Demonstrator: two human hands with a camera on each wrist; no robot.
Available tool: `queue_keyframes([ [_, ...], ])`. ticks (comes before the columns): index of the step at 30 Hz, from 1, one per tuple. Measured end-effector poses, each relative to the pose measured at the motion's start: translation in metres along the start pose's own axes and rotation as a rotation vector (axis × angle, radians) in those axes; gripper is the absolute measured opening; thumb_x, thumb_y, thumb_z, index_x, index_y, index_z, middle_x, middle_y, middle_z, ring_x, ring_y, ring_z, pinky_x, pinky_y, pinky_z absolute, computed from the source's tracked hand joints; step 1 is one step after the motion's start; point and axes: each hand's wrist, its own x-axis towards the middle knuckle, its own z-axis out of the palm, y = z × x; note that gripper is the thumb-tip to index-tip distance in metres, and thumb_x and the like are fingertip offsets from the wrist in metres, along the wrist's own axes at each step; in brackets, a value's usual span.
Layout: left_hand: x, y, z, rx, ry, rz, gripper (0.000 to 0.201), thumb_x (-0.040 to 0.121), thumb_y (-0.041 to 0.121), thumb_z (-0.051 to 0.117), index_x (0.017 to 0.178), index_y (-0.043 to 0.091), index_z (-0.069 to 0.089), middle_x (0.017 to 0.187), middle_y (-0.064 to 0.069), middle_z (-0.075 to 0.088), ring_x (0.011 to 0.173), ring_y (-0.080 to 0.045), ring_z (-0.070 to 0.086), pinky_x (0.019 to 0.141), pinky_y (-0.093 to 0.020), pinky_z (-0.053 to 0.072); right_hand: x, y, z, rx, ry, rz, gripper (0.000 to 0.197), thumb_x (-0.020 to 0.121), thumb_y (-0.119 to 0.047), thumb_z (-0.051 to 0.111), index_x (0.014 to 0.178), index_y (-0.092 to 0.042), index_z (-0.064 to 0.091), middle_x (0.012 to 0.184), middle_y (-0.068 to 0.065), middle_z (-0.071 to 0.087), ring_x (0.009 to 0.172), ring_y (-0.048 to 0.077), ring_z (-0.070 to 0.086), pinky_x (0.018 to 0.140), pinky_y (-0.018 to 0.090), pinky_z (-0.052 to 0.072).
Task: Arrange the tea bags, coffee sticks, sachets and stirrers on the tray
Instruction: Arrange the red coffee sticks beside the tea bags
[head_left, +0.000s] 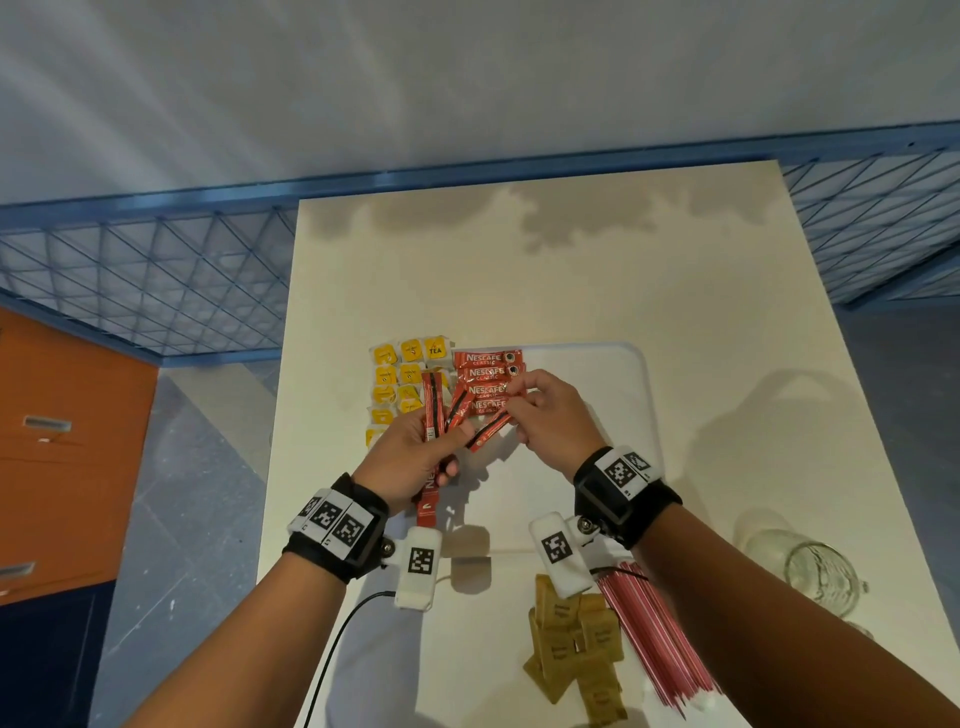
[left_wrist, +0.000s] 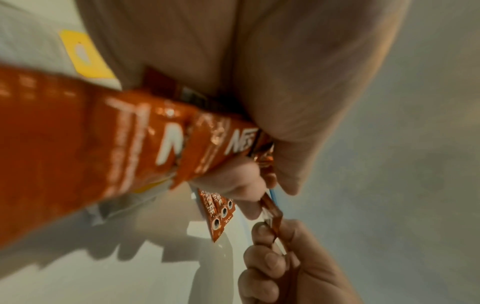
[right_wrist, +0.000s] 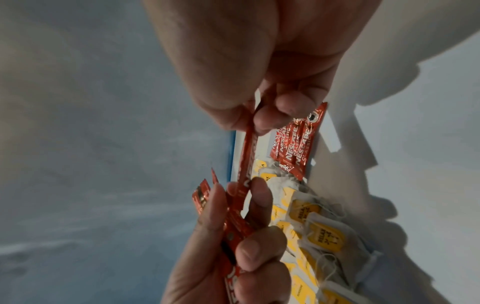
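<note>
Partly hidden behind my hands, tray (head_left: 613, 364), my left hand (head_left: 415, 457) gripping red coffee sticks (head_left: 432, 410), right hand (head_left: 553, 415) pinching one stick (head_left: 485, 430), labels blurred in the left wrist view.

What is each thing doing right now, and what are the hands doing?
Tea bags: lying in rows at the tray's left end.
Coffee sticks on the tray: lying flat, stacked in a row.
Left hand: holding a bunch of sticks.
Right hand: pinching one stick.
Brown sachets: piled on the table.
Stirrers: bundled on the table.
Glass jar: on the table.
</note>
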Motion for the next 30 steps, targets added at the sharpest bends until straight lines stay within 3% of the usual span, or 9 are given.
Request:
queue_keyframes([
  [2,0.001,0.001,0.001,0.039,0.002,0.008,0.015,0.089,0.021,0.077,0.096,0.011,0.069,0.061,-0.008,0.059,0.048,-0.02,0.049,0.051,-0.028,0.047,-0.001,0.0,-0.001,-0.035,0.011,-0.008,0.012,0.094,-0.008,0.061,0.098,-0.011,0.072,0.069,-0.005,0.063,0.05,0.002,0.055,0.05,0.017,0.043],
  [4,0.003,0.002,0.002,0.081,0.032,0.012,0.011,0.086,0.013,0.08,0.091,0.015,0.069,0.061,-0.007,0.06,0.048,-0.019,0.05,0.051,-0.029,0.048,-0.003,-0.002,-0.004,-0.051,-0.018,0.017,0.012,0.096,-0.017,0.064,0.101,-0.013,0.075,0.073,-0.004,0.067,0.054,0.004,0.058,0.055,0.019,0.047],
  [8,0.003,0.007,0.0,0.008,0.083,0.006,0.008,0.091,0.021,0.074,0.091,0.013,0.072,0.07,-0.011,0.065,0.05,-0.016,0.05,0.047,-0.024,0.046,-0.004,-0.006,-0.012,0.057,-0.118,0.098,0.016,0.097,-0.017,0.064,0.105,-0.008,0.075,0.081,0.002,0.072,0.063,0.009,0.059,0.054,0.02,0.046],
  [10,0.003,0.011,-0.001,-0.065,0.106,-0.01,0.015,0.096,0.024,0.068,0.093,0.01,0.072,0.082,-0.013,0.071,0.049,-0.013,0.051,0.044,-0.022,0.044,-0.005,-0.008,-0.017,0.082,-0.165,0.105,0.018,0.095,-0.008,0.063,0.11,-0.009,0.073,0.082,0.003,0.074,0.063,0.011,0.06,0.054,0.019,0.046],
  [12,0.004,0.014,-0.002,-0.084,0.139,-0.022,0.022,0.099,0.028,0.065,0.095,0.008,0.072,0.084,-0.01,0.074,0.048,-0.012,0.05,0.043,-0.022,0.043,-0.006,-0.007,-0.023,0.04,-0.18,0.075,0.016,0.098,-0.012,0.062,0.111,-0.012,0.072,0.083,0.005,0.075,0.062,0.011,0.059,0.056,0.021,0.047],
  [16,0.004,0.017,-0.002,-0.035,0.161,-0.003,0.028,0.101,0.032,0.061,0.091,0.008,0.071,0.078,-0.008,0.074,0.046,-0.011,0.05,0.044,-0.021,0.044,-0.006,0.0,-0.028,-0.095,-0.13,-0.004,0.015,0.098,-0.028,0.067,0.104,-0.017,0.076,0.074,-0.007,0.067,0.062,0.009,0.057,0.06,0.024,0.047],
  [22,0.004,0.015,-0.001,0.025,0.193,-0.001,0.033,0.102,0.039,0.057,0.093,0.01,0.071,0.079,-0.007,0.073,0.048,-0.012,0.053,0.046,-0.024,0.045,-0.003,0.012,-0.032,-0.167,-0.067,-0.018,0.016,0.099,-0.026,0.066,0.106,-0.016,0.076,0.063,-0.014,0.062,0.059,0.007,0.056,0.058,0.018,0.045],
  [26,0.002,0.011,-0.005,-0.071,0.232,-0.079,0.028,0.103,0.031,0.058,0.09,0.009,0.068,0.066,-0.003,0.06,0.048,-0.016,0.05,0.047,-0.027,0.04,0.002,0.022,-0.032,-0.275,-0.033,0.007,0.016,0.1,-0.026,0.062,0.099,-0.018,0.076,0.071,-0.007,0.064,0.063,0.01,0.057,0.063,0.022,0.047],
  [30,0.0,0.007,-0.007,-0.166,0.25,-0.122,0.024,0.1,0.019,0.053,0.084,0.007,0.065,0.066,-0.008,0.058,0.047,-0.02,0.047,0.044,-0.026,0.035,0.009,0.035,-0.025,-0.42,0.023,0.05,0.019,0.096,-0.032,0.066,0.082,-0.025,0.076,0.08,-0.01,0.072,0.076,0.013,0.066,0.072,0.027,0.05],
])
